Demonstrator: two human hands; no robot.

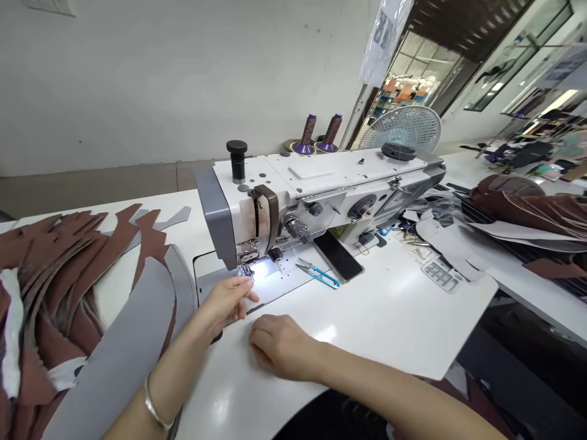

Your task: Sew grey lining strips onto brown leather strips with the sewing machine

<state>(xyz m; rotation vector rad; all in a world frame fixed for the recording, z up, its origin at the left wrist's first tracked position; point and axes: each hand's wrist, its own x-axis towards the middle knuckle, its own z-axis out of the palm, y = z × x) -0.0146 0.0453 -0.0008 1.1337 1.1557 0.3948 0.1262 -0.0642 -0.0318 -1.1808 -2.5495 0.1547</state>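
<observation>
Beside the lit needle area of a white sewing machine (330,174), my left hand (229,299) has its thumb and forefinger pinched together, close to the presser foot (247,272). Anything between those fingertips is too small to make out. My right hand (284,345) rests on the white table (380,330) in front of the machine, fingers curled inward, so its palm is hidden. Blue thread snips (318,274) lie on the table to the right of the needle, next to a black phone (339,255).
Brown curved pieces (92,269) and a long grey piece (132,336) cover the table's left side. Two brown thread cones (308,129) and a fan (403,128) stand behind the machine. More brown pieces (527,208) are stacked on the right table.
</observation>
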